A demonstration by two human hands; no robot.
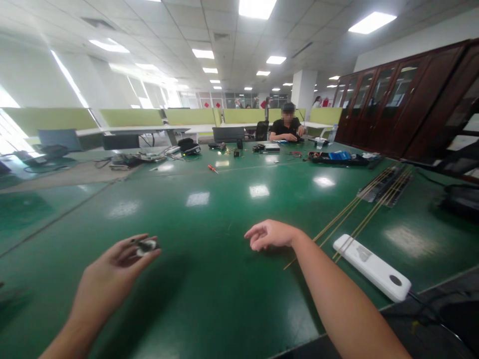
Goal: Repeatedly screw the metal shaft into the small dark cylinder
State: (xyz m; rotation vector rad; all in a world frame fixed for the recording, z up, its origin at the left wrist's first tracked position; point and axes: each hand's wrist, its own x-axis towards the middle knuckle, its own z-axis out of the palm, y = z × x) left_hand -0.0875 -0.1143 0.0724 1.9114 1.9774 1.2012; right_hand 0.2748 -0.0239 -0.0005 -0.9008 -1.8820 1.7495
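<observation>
My left hand (112, 271) is raised over the green table (209, 299) at the left, its fingers and thumb closed on a small round black-and-white part (146, 247). The exact kind of that part cannot be made out. Near the middle of the table is my right hand (273, 234), palm down and low over the surface. Its index finger points left, the other fingers are loosely bent, and nothing shows in them. Thin wooden sticks (344, 207) lie just right of it, partly under my forearm.
A white power strip (374, 267) lies at the right under stick ends. Farther back are a red screwdriver (213, 168), a black tray with blue items (339, 158), and electronic parts with cables (130, 158). A person (287, 124) sits at the far side, handling something dark.
</observation>
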